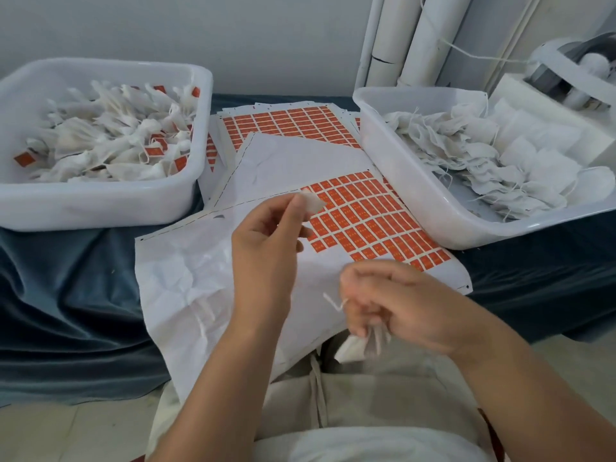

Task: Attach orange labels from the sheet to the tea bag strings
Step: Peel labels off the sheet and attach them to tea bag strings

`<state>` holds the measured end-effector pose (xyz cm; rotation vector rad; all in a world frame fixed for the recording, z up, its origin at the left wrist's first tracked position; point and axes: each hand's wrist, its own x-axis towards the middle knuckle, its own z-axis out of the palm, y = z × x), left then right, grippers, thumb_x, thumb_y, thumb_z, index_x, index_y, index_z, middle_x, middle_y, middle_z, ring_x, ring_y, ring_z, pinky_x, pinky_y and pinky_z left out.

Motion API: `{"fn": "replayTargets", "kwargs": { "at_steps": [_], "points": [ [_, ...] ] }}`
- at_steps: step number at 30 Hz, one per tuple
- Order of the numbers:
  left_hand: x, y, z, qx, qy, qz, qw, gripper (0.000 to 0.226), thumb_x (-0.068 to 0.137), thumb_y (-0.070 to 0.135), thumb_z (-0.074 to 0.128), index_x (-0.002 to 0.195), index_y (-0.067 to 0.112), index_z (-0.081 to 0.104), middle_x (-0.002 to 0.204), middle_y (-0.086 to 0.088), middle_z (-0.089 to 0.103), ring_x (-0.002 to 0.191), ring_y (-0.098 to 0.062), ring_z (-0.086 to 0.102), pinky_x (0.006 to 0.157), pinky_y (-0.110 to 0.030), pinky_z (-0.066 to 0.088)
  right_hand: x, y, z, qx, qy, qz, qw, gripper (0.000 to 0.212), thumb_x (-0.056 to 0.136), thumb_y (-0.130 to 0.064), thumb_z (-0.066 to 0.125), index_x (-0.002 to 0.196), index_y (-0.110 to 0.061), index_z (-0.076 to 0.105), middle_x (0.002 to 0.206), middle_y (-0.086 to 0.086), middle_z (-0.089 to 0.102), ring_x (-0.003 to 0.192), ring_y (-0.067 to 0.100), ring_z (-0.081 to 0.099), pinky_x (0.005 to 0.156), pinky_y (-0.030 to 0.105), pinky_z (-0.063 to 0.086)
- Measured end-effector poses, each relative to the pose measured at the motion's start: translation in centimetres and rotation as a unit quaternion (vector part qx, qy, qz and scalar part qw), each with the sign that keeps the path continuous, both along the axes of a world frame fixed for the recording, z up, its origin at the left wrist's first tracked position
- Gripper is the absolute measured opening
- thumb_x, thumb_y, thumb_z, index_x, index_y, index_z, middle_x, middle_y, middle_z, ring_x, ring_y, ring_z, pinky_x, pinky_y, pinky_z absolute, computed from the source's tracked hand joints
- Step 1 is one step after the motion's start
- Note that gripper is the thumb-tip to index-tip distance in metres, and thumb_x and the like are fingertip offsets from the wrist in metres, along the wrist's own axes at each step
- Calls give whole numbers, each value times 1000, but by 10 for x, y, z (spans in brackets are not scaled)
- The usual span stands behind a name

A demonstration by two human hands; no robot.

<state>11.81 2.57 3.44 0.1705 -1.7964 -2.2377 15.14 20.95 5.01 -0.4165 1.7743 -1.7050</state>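
Note:
A partly used sheet of orange labels (373,221) lies in front of me on the blue cloth, its near half bare white backing. My left hand (266,241) is raised over the sheet and pinches a small label (313,201) whose white underside faces me. My right hand (396,301) is lower and nearer, its fingers curled round a white tea bag (363,345) that hangs below the fist. The bag's string (335,303) sticks out to the left of my fingers. The two hands are apart.
A white tub (100,201) at the left holds tea bags with orange labels. A white tub (416,195) at the right holds unlabelled bags with loose strings. More label sheets (293,125) lie behind. White tubes (416,38) and a machine (573,71) stand at the back right.

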Motion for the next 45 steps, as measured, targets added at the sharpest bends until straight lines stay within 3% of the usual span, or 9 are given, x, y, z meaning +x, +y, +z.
{"fn": "replayTargets", "kwargs": {
  "at_steps": [4,9,14,17,22,26,32,35,45],
  "points": [
    [18,19,7,60,20,-97,993,21,102,25,65,90,21,81,83,6,72,70,-8,62,64,-23,52,1,-2,6,-93,68,-83,990,27,104,-29,58,118,-16,77,73,-2,55,72,14,54,80,31,52],
    [24,32,8,226,-86,-122,963,24,105,27,61,101,10,76,89,-10,63,75,-21,57,61,-33,46,5,-1,12,-25,233,-136,963,47,105,-24,61,148,-43,55,97,3,80,90,16,74,88,22,56],
    [28,39,7,221,-60,-115,966,25,106,28,60,98,15,80,97,-8,74,91,-24,67,87,-40,57,15,0,25,133,392,-193,889,61,102,-18,68,151,-47,47,113,-28,76,115,-1,69,94,8,46],
    [33,43,8,190,-69,-118,972,24,104,34,62,106,17,79,99,-7,77,86,-19,66,71,-29,53,16,-2,30,186,454,-235,839,52,100,-16,72,146,-36,59,111,-36,73,114,-13,65,96,4,43],
    [38,51,7,146,-49,-147,977,23,104,29,63,107,9,75,99,-18,74,91,-23,67,86,-37,52,12,0,32,173,484,-291,807,24,98,-25,74,122,-26,77,108,-22,78,104,-6,72,89,17,56],
    [40,55,9,127,-52,-168,976,25,106,28,60,87,16,73,77,-5,67,70,-14,61,70,-23,52,6,6,29,198,535,-321,756,19,96,-29,73,113,-24,81,103,-7,74,96,3,71,82,14,52],
    [40,56,6,155,-79,-159,972,17,101,25,66,94,21,81,90,5,70,62,-7,53,73,-35,49,2,9,30,134,427,-326,833,11,95,-32,77,100,-40,81,113,-16,74,109,9,70,83,12,52],
    [40,55,6,150,-77,-156,973,18,100,28,67,97,20,82,96,3,75,61,-6,57,66,-24,52,1,10,29,110,367,-323,865,11,98,-30,76,95,-38,82,99,-16,79,97,9,75,80,20,58],
    [42,57,5,125,-59,-128,982,22,103,31,63,89,25,80,93,4,76,62,-9,63,62,-21,54,-6,16,22,106,303,-356,878,10,97,-36,76,96,-27,81,94,-9,80,89,14,78,78,20,59]
  ]
}}
